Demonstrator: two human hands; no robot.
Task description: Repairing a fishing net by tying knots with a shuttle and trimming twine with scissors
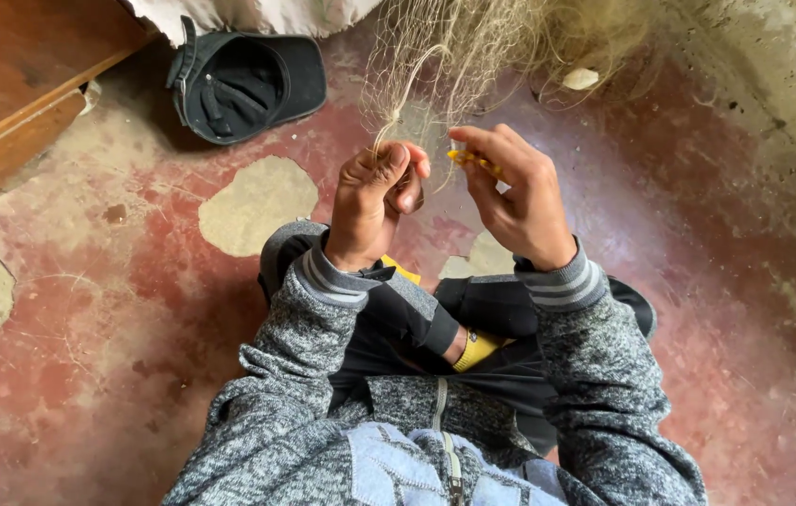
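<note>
**netfan:** Worn red floor point(136, 309) w/ bare patches. Person's left hand point(375, 201) is fisted on the net's cord, right hand point(515, 201) pinches a yellow netting needle point(471, 160).

**knotz:** Beyond them the net point(473, 47) hangs, prob light, limp, snaggy. Best gripped at the cord, not the mesh. Black cap point(248, 84) further back.

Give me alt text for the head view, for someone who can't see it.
Seen from above, a seated person's left hand pinches a strand of pale fishing net while the right hand holds a small yellow tool against it. A black cap lies on the worn red floor beside a wooden furniture edge.
</note>
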